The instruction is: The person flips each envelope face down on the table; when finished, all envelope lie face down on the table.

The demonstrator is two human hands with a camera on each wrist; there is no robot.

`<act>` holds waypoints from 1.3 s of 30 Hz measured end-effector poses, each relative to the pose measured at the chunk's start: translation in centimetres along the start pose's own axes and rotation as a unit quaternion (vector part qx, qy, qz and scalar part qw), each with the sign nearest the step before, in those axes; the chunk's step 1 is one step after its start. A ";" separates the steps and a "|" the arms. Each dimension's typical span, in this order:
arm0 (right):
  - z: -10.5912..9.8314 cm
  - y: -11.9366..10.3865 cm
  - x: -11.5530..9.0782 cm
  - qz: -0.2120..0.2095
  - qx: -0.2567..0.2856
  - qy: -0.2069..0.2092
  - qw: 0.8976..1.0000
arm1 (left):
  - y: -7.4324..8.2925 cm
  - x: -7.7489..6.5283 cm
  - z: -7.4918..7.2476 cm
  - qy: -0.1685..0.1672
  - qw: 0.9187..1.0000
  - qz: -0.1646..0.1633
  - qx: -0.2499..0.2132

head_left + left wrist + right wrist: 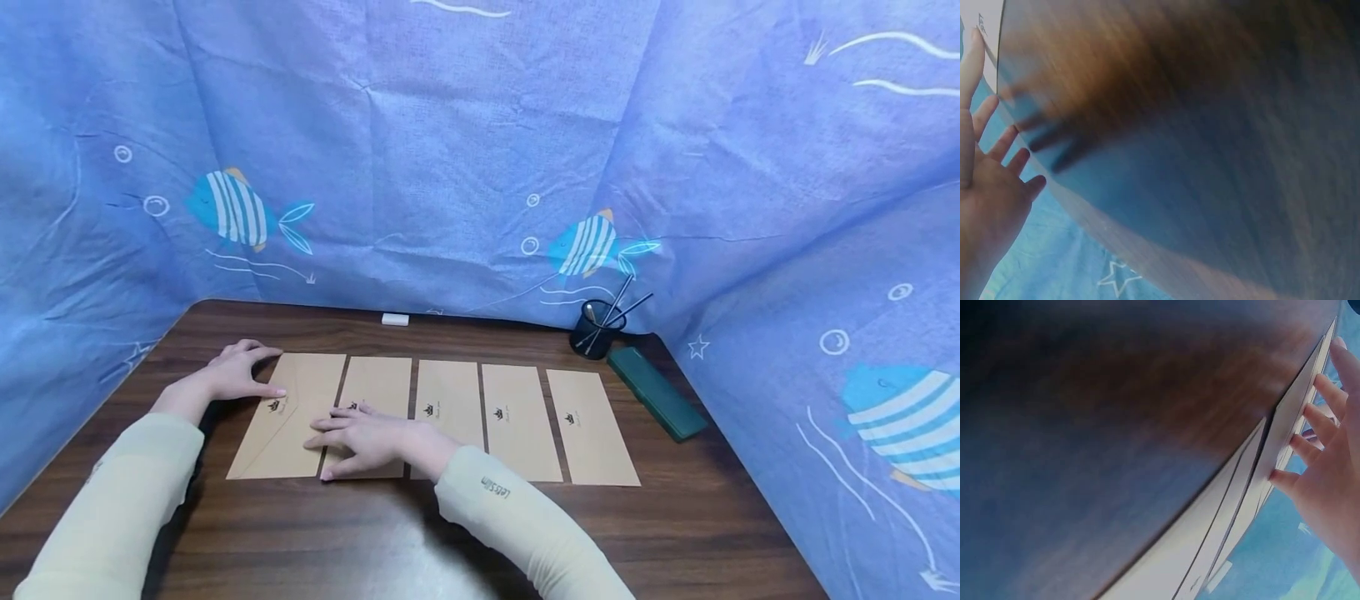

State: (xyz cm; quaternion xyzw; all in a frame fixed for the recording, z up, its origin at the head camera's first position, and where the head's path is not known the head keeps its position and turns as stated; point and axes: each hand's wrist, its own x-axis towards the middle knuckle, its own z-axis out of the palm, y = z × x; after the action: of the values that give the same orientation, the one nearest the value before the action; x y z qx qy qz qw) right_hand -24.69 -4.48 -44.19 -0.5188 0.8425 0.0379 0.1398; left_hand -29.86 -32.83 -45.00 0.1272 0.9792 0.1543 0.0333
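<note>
Several tan envelopes, each printed with a small black crown, lie in a row on the table. My left hand (228, 375) is at the left edge of the leftmost envelope (318, 379), with its thumb over the paper and its fingers spread. Its flap lines show. Lower down, my right hand (367, 439) spreads its fingers across the gap between that envelope and the second envelope (381, 377), covering part of both. In the right wrist view, the fingertips (1280, 477) are right at the paper. Neither hand grips anything.
Three more envelopes continue the row to the right, the last envelope (596, 446) nearest a long green case (656, 393). A black mesh cup (583, 340) with pens stands at the back right. Behind the row sits a small white block (395, 319). Blue fish-print curtains (450, 150) surround the table.
</note>
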 end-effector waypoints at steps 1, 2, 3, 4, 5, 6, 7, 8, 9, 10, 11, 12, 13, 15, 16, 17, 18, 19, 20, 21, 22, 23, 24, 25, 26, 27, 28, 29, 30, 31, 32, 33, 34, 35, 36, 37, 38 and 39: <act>0.0 0.0 0.0 0.001 0.000 -0.001 1.000 | 0.1 0.0 0.0 -0.002 1.000 -0.003 -0.001; 0.1 0.0 0.0 0.002 -0.001 -0.001 1.000 | 0.2 0.1 0.0 -0.005 1.000 -0.006 -0.001; 0.1 0.0 0.1 0.004 -0.002 -0.002 1.000 | 0.3 0.2 0.0 -0.007 1.000 -0.009 -0.001; 0.2 0.0 0.1 0.005 -0.004 -0.004 1.000 | 0.4 0.2 -0.1 -0.010 1.000 -0.012 0.001; 0.2 -0.1 0.1 0.005 -0.005 -0.003 1.000 | 0.5 0.3 -0.1 -0.012 1.000 -0.015 0.002; 0.2 -0.1 0.1 0.005 -0.006 -0.003 1.000 | 0.5 0.3 -0.1 -0.014 1.000 -0.016 0.002; 0.2 -0.1 0.1 0.005 -0.008 -0.002 1.000 | 0.6 0.4 -0.2 -0.015 1.000 -0.018 0.001; 0.1 -0.1 0.1 0.005 -0.008 -0.003 1.000 | 0.6 0.5 -0.2 -0.016 1.000 -0.020 0.000; 0.1 -0.2 0.1 0.006 -0.009 -0.004 1.000 | 0.6 0.5 -0.3 -0.017 1.000 -0.022 -0.001; 0.1 -0.2 0.1 0.005 -0.009 -0.004 1.000 | 0.6 0.6 -0.3 -0.018 1.000 -0.023 -0.003; 0.0 -0.2 0.1 0.005 -0.009 -0.004 1.000 | 0.6 0.6 -0.3 -0.019 0.999 -0.026 -0.006; 0.0 -0.3 0.1 0.004 -0.010 -0.005 1.000 | 0.5 0.7 -0.2 -0.019 0.999 -0.027 -0.012; 0.0 -0.3 0.1 0.004 -0.010 -0.005 1.000 | 0.4 0.7 -0.2 -0.021 0.999 -0.029 -0.019; -0.1 -0.4 0.2 0.005 -0.011 -0.007 1.000 | 0.2 0.8 0.0 -0.022 0.999 -0.031 -0.035; -0.1 -0.5 0.2 0.005 -0.013 -0.007 1.000 | 0.1 0.8 0.1 -0.022 0.998 -0.032 -0.046; -0.2 -0.5 0.2 0.006 -0.015 -0.008 1.000 | 0.0 0.9 0.2 -0.022 0.998 -0.033 -0.056; -0.2 -0.5 0.2 0.007 -0.016 -0.009 1.000 | -0.1 0.9 0.2 -0.023 0.997 -0.034 -0.066; -0.2 -0.6 0.2 0.008 -0.017 -0.010 1.000 | 0.0 0.9 0.2 -0.023 0.996 -0.035 -0.074; -0.2 -0.6 0.2 0.009 -0.020 -0.011 1.000 | 0.1 0.9 0.1 -0.022 0.996 -0.036 -0.080; -0.3 -0.6 0.2 0.009 -0.023 -0.012 1.000 | 0.2 0.9 0.0 -0.020 0.995 -0.037 -0.085; -0.3 -0.6 0.2 0.010 -0.025 -0.012 1.000 | 0.4 0.9 -0.1 -0.019 0.995 -0.039 -0.087; -0.3 -0.5 0.1 0.010 -0.027 -0.013 0.999 | 0.6 0.9 -0.2 -0.018 0.995 -0.042 -0.088; -0.4 -0.5 0.1 0.011 -0.029 -0.014 0.999 | 0.8 0.9 -0.3 -0.016 0.995 -0.044 -0.087; -0.4 -0.6 0.1 0.011 -0.032 -0.014 0.999 | 0.9 1.0 -0.3 -0.013 0.995 -0.046 -0.083; -0.4 -0.6 0.1 0.012 -0.034 -0.014 0.999 | 0.9 1.0 -0.3 -0.009 0.996 -0.048 -0.079; -0.5 -0.6 0.0 0.013 -0.034 -0.015 0.999 | 0.9 1.1 -0.3 -0.004 0.996 -0.048 -0.075; -0.5 -0.6 0.0 0.014 -0.032 -0.015 0.999 | 0.8 1.2 -0.3 0.001 0.996 -0.048 -0.072; -0.5 -0.6 0.0 0.015 -0.030 -0.015 0.999 | 0.7 1.2 -0.3 0.007 0.996 -0.047 -0.072; -0.6 -0.6 0.0 0.015 -0.027 -0.015 0.999 | 0.6 1.3 -0.2 0.014 0.996 -0.044 -0.071; -0.6 -0.6 0.0 0.015 -0.023 -0.014 1.000 | 0.5 1.4 -0.2 0.021 0.996 -0.040 -0.074; -0.6 -0.6 0.0 0.015 -0.019 -0.013 1.000 | 0.5 1.5 -0.2 0.028 0.996 -0.036 -0.081; -0.6 -0.5 0.0 0.015 -0.014 -0.012 1.000 | 0.4 1.5 -0.2 0.036 0.994 -0.033 -0.093; -0.6 -0.5 0.0 0.015 -0.009 -0.010 1.000 | 0.3 1.6 -0.3 0.043 0.993 -0.029 -0.107; -0.6 -0.5 0.0 0.014 -0.004 -0.008 1.000 | 0.3 1.6 -0.3 0.052 0.991 -0.026 -0.120; -0.6 -0.4 0.1 0.012 0.001 -0.005 1.000 | 0.2 1.7 -0.3 0.060 0.989 -0.021 -0.133; -0.6 -0.4 0.1 0.011 0.005 -0.002 1.000 | 0.2 1.7 -0.4 0.066 0.987 -0.018 -0.147; -0.6 -0.3 0.1 0.009 0.008 0.001 1.000 | 0.2 1.7 -0.4 0.070 0.985 -0.015 -0.157; -0.6 -0.3 0.2 0.007 0.010 0.005 1.000 | 0.2 1.7 -0.5 0.072 0.983 -0.010 -0.167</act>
State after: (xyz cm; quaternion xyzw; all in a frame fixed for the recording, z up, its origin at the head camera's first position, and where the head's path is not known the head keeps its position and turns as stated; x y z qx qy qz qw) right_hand -24.62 -4.89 -43.68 -0.5114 0.8473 0.0282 0.1408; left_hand -31.49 -32.35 -44.49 0.0983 0.9409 0.3239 -0.0148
